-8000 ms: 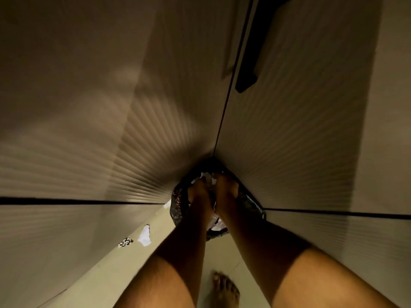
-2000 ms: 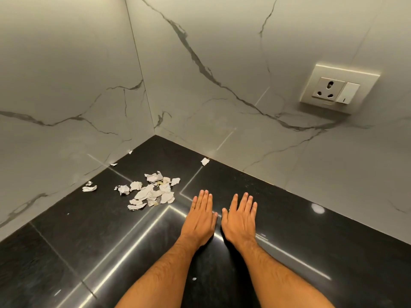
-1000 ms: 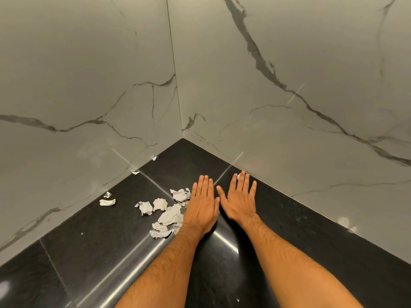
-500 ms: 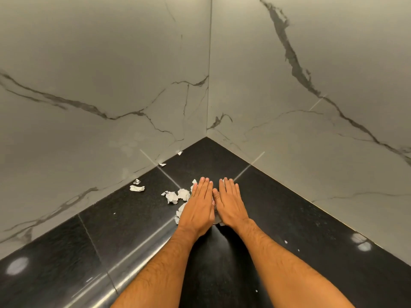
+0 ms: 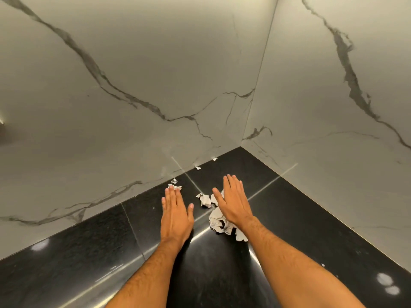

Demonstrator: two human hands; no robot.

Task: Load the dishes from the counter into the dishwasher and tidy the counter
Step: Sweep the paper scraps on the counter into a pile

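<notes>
Both hands are parting vs 0.5 s ago: left hand [image 5: 176,215] is reaching flat toward a stray scrap [image 5: 174,186], right hand [image 5: 234,202] is lying flat on the paper scraps [image 5: 219,221], fingers straight, gripping nothing. Scraps look light, crumpled, likely to scatter; prob. best scooped from both sides. Tiny bits [image 5: 198,168] are sitting by the marble wall [image 5: 124,138] on the bench [image 5: 89,245].

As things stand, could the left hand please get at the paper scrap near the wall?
Probably yes: the left hand lies flat, its fingertips already touching the paper scrap, with nothing between them.
</notes>
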